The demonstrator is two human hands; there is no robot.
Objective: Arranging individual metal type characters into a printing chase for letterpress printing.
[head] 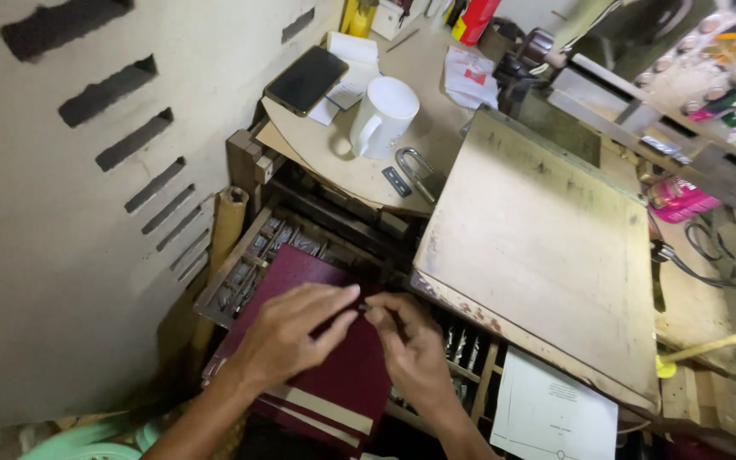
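Maroon book [334, 358]; fingers [347, 298] pinched tog

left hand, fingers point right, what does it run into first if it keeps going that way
The left hand would meet the right hand first: their fingertips almost touch above the maroon book, pinching something too small to identify. Depth looks matched, though one view can't confirm it.

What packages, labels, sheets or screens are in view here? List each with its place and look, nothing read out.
Phone: on the round tabletop left of the white mug, dark blank screen, rectangular.
Paper packet: right of the mug, crumpled white with a red patch.
Printed sheet: bottom right under the tilted board, white with small dark print.
Red container: top edge, upright.
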